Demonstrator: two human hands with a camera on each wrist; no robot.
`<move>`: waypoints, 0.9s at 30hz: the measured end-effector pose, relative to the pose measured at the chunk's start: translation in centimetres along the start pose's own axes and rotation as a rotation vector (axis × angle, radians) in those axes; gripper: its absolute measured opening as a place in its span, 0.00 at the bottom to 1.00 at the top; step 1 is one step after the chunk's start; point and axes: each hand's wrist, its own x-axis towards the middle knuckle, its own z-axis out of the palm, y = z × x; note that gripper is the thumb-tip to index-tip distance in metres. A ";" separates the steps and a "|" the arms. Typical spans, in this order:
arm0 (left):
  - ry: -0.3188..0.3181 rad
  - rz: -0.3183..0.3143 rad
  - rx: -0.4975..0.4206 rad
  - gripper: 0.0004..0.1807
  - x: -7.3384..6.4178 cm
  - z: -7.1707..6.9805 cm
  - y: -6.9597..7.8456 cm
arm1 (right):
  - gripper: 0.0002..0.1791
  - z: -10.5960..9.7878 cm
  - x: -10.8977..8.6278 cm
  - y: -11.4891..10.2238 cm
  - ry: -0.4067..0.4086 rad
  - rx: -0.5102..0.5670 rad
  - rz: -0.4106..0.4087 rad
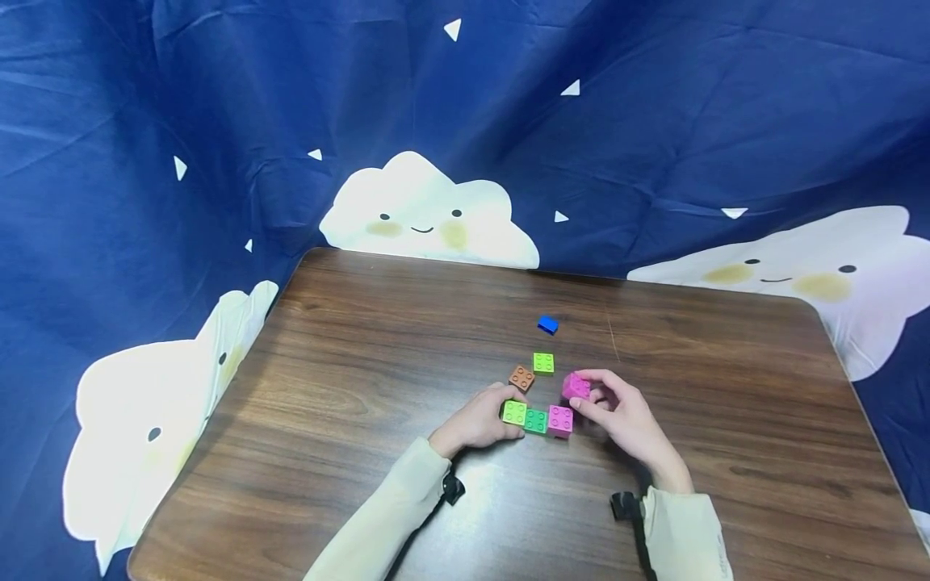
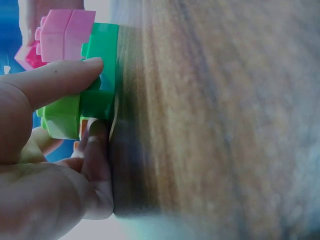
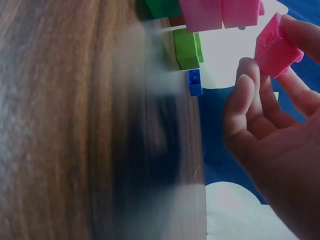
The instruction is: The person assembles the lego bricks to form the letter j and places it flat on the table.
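Note:
My left hand holds the left end of a small toy-brick build, its thumb and fingers on either side. The build has a green brick along the bottom, a lime brick on its left end and pink bricks stacked on its right end. Between thumb and fingertips, my right hand pinches a loose pink brick. That brick is tilted and raised above the table, just beyond the pink stack and apart from it in the right wrist view.
Behind the build lie a brown brick, a lime brick and, farther back, a small blue brick. All are on the wooden table. A blue cloth with clouds hangs behind the table's far edge.

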 end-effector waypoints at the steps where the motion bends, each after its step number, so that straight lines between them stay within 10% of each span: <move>1: -0.001 0.000 0.001 0.21 0.0 0.0 0.0 | 0.23 0.0 -0.1 -0.1 0.001 -0.007 -0.011; 27: -0.006 -0.011 -0.002 0.20 -0.1 -0.1 0.4 | 0.21 1.3 -1.3 -1.1 0.011 -0.064 -0.255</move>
